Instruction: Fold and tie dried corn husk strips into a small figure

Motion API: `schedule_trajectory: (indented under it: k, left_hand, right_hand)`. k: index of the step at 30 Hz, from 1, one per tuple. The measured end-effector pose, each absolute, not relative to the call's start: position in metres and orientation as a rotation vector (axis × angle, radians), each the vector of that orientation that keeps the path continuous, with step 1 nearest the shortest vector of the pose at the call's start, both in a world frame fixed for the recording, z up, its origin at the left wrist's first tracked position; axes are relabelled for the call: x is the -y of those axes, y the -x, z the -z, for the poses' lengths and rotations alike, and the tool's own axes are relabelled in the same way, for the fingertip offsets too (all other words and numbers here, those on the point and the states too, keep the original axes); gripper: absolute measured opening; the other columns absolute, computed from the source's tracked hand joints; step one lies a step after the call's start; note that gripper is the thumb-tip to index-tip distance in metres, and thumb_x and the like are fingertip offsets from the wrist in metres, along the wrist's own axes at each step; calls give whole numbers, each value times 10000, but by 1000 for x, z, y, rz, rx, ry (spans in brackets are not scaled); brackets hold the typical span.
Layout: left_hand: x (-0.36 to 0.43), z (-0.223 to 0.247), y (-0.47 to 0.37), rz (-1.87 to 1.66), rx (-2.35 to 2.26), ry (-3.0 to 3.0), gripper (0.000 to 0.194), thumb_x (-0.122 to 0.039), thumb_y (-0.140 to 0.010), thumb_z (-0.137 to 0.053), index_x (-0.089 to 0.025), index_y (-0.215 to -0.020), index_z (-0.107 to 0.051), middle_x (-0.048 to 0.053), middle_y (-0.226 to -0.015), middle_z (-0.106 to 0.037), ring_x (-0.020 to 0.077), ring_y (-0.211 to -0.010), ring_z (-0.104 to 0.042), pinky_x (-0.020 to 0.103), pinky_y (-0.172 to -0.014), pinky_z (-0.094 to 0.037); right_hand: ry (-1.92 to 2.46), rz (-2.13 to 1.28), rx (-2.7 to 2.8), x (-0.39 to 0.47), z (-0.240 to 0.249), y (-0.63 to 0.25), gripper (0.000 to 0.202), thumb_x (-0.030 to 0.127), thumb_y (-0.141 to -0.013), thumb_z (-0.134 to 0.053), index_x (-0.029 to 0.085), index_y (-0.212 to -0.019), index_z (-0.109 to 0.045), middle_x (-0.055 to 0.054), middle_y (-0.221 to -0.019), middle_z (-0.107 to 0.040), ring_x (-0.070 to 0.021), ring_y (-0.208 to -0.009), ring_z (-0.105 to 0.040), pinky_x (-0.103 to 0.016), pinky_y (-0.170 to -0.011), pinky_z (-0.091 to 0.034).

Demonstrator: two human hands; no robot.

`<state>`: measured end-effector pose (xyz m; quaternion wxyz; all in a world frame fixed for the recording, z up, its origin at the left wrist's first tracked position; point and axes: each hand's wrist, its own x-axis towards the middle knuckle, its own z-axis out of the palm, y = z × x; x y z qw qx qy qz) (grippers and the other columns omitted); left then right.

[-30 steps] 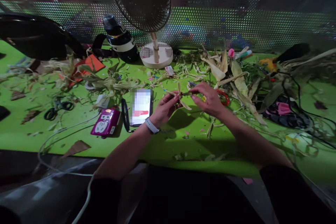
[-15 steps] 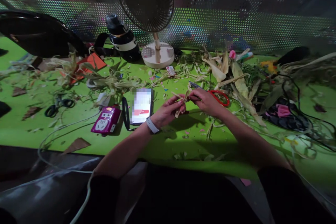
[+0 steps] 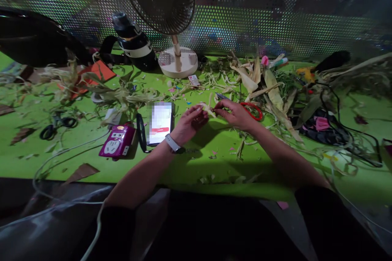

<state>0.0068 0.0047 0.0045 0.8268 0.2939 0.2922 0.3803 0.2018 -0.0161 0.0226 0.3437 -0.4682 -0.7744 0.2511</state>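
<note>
Between my two hands, above the middle of the green table, is a pale piece of corn husk (image 3: 208, 109) with strips sticking out. My left hand (image 3: 190, 121), with a watch at its wrist, pinches the husk's left side with curled fingers. On the other side my right hand (image 3: 231, 113) grips the husk between thumb and fingers. Red-handled scissors (image 3: 255, 111) lie beside and partly behind my right hand, their blades partly covered by it. A phone (image 3: 161, 123) with a lit screen lies left of my left hand.
A fan (image 3: 177, 63) and a dark bottle (image 3: 134, 43) stand at the back. A purple power socket (image 3: 118, 142) with a white cable sits left of the phone. Dry corn husks (image 3: 272, 89) are heaped at the right, near a yellow glue gun (image 3: 306, 74). Black-handled scissors (image 3: 58, 124) lie far left.
The husk piece has been turned between my hands, and its strips now point differently. My left fingers have shifted their hold. The whole view has moved slightly, with things sitting further left.
</note>
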Motion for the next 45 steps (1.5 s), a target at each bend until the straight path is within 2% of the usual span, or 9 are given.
schedule_trajectory:
  k: [3,10,13,17,26,29,33,41,45]
  left_hand:
    - [-3,1,-10,-770,-657,-570,221,-325,-671,-776,-192,-825,-692,-15,-690,-664,105,-662,-622,255,-704,-512]
    - [2,1,-13,-1036,-856,-1108,235,-333,-656,-773,-180,-833,-744,18,-820,-727,117,-754,-633,257,-788,-500]
    - [2,-1,-12,-1011,-820,-1186,253,-342,-665,-766,-181,-860,-745,31,-840,-733,131,-765,-645,273,-786,-512]
    - [0,1,-11,-894,-779,-1023,352,-366,-630,-792,-204,-936,-726,24,-914,-733,133,-767,-663,285,-781,-526]
    - [-1,-2,-11,-844,-770,-915,335,-306,-577,-828,-175,-865,-718,8,-788,-720,78,-589,-614,197,-592,-498]
    - [-1,-2,-11,-871,-755,-882,330,-277,-555,-838,-172,-841,-713,-4,-761,-712,64,-569,-599,175,-571,-489]
    - [-1,-2,-11,-860,-733,-859,321,-267,-553,-839,-172,-829,-705,-21,-718,-691,52,-563,-588,160,-570,-490]
    - [-2,1,-10,-845,-748,-878,337,-292,-623,-797,-175,-909,-661,-33,-701,-650,68,-580,-575,209,-590,-506]
    - [-2,2,-9,-853,-731,-957,308,-304,-643,-785,-165,-893,-671,-24,-689,-649,66,-570,-565,195,-565,-475]
  right_hand:
    - [1214,-576,2054,14,-18,-202,226,359,-913,-490,167,-863,-597,-55,-842,-654,-173,-788,-582,-308,-722,-442]
    - [1204,-298,2222,13,-8,-203,80,227,-857,-543,185,-856,-611,-67,-823,-668,-203,-803,-573,-365,-830,-403]
    - [1264,-311,2252,13,-7,-203,71,191,-812,-555,172,-864,-599,-77,-817,-653,-207,-780,-554,-345,-769,-404]
    - [1321,-401,2247,15,-11,-203,87,207,-824,-537,171,-882,-592,-73,-835,-646,-197,-775,-547,-310,-718,-393]
    - [1390,-528,2279,16,-16,-199,87,190,-820,-538,161,-857,-611,-67,-804,-646,-178,-709,-548,-276,-636,-379]
    - [1384,-474,2288,18,-18,-197,104,209,-816,-529,157,-852,-612,-73,-807,-646,-186,-725,-553,-294,-665,-397]
    - [1357,-429,2275,22,-23,-197,189,215,-784,-536,147,-948,-602,-95,-916,-654,-209,-827,-570,-328,-735,-424]
    - [1194,-248,2305,21,-23,-200,188,330,-883,-468,176,-867,-574,-89,-835,-619,-219,-810,-533,-360,-749,-413]
    - [1170,-213,2361,20,-20,-196,279,349,-943,-387,189,-780,-549,-75,-743,-588,-209,-750,-499,-355,-729,-395]
